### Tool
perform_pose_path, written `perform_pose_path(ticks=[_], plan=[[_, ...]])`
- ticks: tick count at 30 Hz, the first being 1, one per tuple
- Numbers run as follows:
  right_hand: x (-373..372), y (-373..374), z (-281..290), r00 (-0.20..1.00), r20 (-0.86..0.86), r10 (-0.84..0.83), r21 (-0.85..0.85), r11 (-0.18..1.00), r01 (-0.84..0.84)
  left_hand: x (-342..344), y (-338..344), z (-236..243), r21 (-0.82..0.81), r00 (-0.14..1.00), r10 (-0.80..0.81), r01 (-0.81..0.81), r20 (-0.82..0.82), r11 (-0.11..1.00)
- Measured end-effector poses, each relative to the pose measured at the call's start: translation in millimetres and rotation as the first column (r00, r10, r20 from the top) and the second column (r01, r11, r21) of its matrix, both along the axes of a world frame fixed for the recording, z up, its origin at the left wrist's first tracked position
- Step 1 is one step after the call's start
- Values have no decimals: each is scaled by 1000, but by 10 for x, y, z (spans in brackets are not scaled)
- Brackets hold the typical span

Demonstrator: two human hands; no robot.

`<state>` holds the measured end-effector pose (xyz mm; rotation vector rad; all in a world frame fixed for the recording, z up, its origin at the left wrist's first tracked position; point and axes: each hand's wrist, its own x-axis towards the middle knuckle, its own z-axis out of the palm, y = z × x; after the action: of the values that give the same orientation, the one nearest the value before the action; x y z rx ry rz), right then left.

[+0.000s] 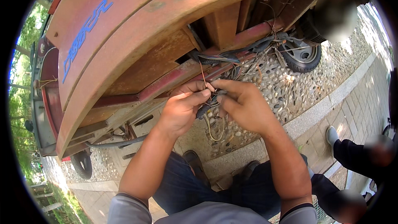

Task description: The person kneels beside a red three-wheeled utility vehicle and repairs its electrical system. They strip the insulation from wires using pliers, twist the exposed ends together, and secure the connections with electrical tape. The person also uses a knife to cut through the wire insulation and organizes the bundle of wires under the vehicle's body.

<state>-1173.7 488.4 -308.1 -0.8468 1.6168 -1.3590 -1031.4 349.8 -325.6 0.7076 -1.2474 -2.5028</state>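
Both my hands meet at the middle of the view, below the underside of a rusty red vehicle body (116, 43). My left hand (184, 110) pinches a thin orange-red wire (202, 72) that runs up toward the frame. Beside it, my right hand (244, 105) has its thumb and index finger closed at the same spot, on the wire ends. Under my fingers hangs a bundle of thin wires, with a pale loop of wire (215, 135) drooping lowest. A dark wiring harness (224, 58) lies along the red frame rail behind my hands. The exact joint between my fingertips is hidden.
A wheel with a grey rim (300, 56) stands at the right, another wheel (81, 164) at the lower left. Pebbled paving (286, 91) meets a stone kerb (319, 118). People in dark trousers (352, 153) are at the lower right. A black hose (120, 143) hangs at left.
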Motion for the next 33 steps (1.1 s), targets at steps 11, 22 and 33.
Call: perform_pose_path(ticks=[11, 22, 33], plan=[[0, 66, 33, 875, -475, -93, -139, 990, 29, 30, -57, -85, 46, 999, 10, -8, -40, 999], [16, 61, 86, 996, 53, -77, -18, 997, 78, 25, -66, -87, 67, 999, 6, -3, -45, 998], [56, 79, -8, 863, -477, -168, -285, 958, 30, -2, -22, -100, 44, 995, 101, -101, 12, 994]])
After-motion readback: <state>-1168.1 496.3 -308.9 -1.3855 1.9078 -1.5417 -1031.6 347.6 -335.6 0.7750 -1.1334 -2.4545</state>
